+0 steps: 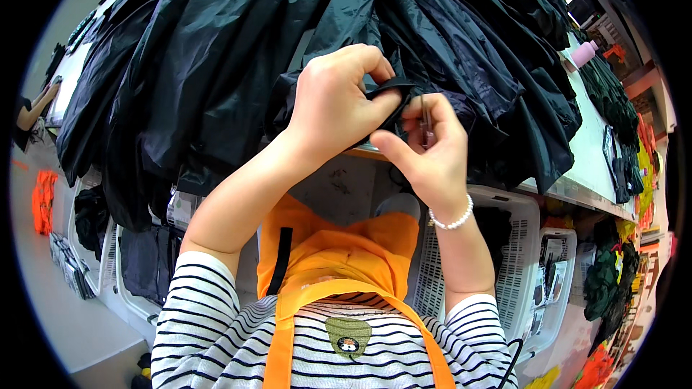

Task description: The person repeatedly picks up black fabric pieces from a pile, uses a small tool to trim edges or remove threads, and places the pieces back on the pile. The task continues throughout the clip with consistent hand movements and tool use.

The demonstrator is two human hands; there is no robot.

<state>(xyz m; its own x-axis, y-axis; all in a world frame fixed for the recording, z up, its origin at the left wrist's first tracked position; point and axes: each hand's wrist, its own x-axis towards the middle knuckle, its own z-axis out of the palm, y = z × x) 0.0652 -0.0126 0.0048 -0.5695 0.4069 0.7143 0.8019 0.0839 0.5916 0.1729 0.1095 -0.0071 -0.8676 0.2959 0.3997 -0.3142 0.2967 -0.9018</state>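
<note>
My left hand (337, 101) pinches the edge of a piece of thin black fabric (393, 88), with thumb and fingers closed on it. Just right of it, my right hand (440, 148) curls round what look like small thread snips (427, 124), dark and slim, partly hidden by the fingers. The snips are beside the pinched edge; whether they touch it I cannot tell. A wide spread of gathered, shiny black fabric (223, 50) covers the table in front of me and drapes over its near edge.
White plastic baskets (520, 266) stand below the table's right side, with another tub (133, 302) of dark pieces at the left. A pink bottle (584, 54) stands on the pale tabletop (587, 126) at the right. Another person's arm (36, 112) shows at the far left.
</note>
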